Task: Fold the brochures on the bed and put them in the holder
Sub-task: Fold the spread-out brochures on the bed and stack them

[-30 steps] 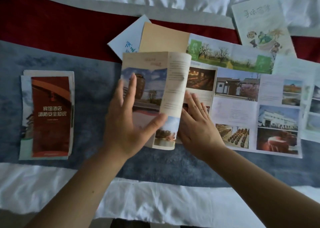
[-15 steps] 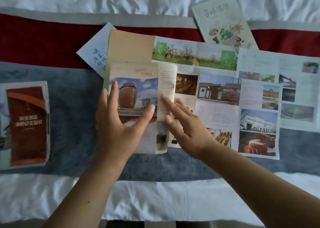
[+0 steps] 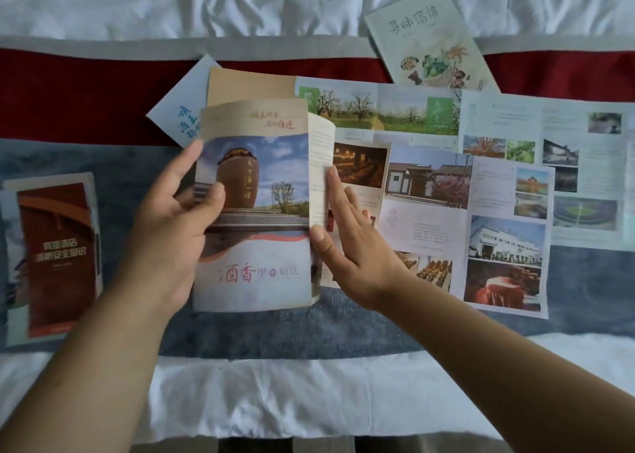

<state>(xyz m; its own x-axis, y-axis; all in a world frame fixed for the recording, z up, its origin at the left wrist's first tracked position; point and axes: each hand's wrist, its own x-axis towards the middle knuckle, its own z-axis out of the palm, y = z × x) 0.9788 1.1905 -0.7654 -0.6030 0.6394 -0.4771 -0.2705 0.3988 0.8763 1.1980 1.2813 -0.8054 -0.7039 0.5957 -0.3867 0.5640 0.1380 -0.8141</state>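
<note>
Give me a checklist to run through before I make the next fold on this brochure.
1. Left hand grips the brochure by the left edge of its folded cover: ok.
2. Right hand rests against the fold, fingers straight: ok.
3. Folded part lying flat: not ok, the inner page bows up.
4. Spread panels free of anything on top: ok.
5. Holder within reach: cannot tell, it is not in view.
</note>
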